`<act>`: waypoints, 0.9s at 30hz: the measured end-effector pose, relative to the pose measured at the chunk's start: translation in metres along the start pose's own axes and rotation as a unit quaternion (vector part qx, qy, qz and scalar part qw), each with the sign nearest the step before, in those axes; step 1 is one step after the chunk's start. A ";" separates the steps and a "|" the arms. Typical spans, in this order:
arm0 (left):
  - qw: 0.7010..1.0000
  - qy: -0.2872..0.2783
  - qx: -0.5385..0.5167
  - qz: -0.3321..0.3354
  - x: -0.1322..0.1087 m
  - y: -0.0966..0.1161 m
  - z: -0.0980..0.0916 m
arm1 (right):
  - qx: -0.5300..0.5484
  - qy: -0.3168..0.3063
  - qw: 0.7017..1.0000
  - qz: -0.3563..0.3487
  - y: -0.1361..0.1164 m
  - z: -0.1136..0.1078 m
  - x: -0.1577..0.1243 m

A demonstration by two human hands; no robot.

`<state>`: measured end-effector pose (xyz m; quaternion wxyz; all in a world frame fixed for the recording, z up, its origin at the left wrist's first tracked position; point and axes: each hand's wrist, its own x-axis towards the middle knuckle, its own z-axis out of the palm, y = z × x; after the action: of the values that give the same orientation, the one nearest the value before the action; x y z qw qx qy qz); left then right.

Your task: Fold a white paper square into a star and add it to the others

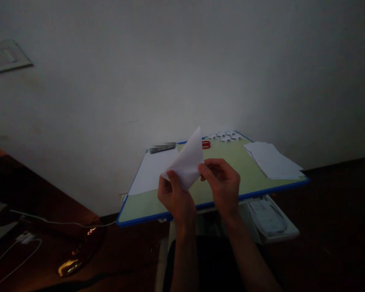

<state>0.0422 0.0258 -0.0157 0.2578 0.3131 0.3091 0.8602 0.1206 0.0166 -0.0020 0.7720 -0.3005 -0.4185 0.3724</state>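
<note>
I hold a folded white sheet of paper (187,160) up above the small green table (225,170) with a blue rim. My left hand (174,196) pinches the sheet's lower left corner, fingers closed on it. At the paper's right edge, my right hand (222,182) is closed on it with thumb and fingertips. The sheet forms a pointed, triangle-like shape tilted up to the right.
On the table lie a white sheet (150,170) at the left, a stack of white papers (272,160) at the right, red scissors (206,144), several small folded paper pieces (226,136) and a dark flat object (162,147). White cables (27,231) run over the dark floor at left.
</note>
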 end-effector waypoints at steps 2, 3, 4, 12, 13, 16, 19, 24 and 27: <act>1.000 0.013 0.002 0.009 0.005 0.001 -0.003 | -0.013 -0.069 0.997 0.019 -0.001 -0.008 0.004; 1.000 0.010 0.008 0.011 0.007 0.001 -0.005 | -0.028 -0.111 0.993 0.031 -0.002 -0.014 0.007; 1.000 0.001 0.022 0.016 0.010 0.001 -0.007 | -0.051 -0.153 0.986 0.042 -0.003 -0.022 0.010; 0.957 -0.212 0.194 0.041 0.017 0.008 -0.024 | -0.400 -0.029 0.878 -0.262 -0.034 -0.073 0.026; 0.953 -0.223 0.200 0.045 0.017 0.009 -0.025 | -0.415 -0.032 0.861 -0.292 -0.037 -0.075 0.026; 0.940 -0.245 0.229 0.058 0.019 0.016 -0.029 | -0.423 -0.004 0.857 -0.296 -0.044 -0.077 0.025; 0.915 -0.286 0.273 0.075 0.021 0.022 -0.032 | -0.415 0.004 0.865 -0.281 -0.049 -0.079 0.022; 0.861 -0.389 0.314 0.092 0.019 0.032 -0.031 | -0.422 -0.192 0.844 -0.268 -0.054 -0.074 0.015; 0.857 -0.407 0.302 0.096 0.017 0.035 -0.029 | -0.413 -0.270 0.839 -0.231 -0.050 -0.068 0.013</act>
<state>0.0017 0.0025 -0.0027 0.1691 0.7257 0.3901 0.5410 0.2004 -0.0101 0.0107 0.4962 -0.3738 -0.7825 0.0426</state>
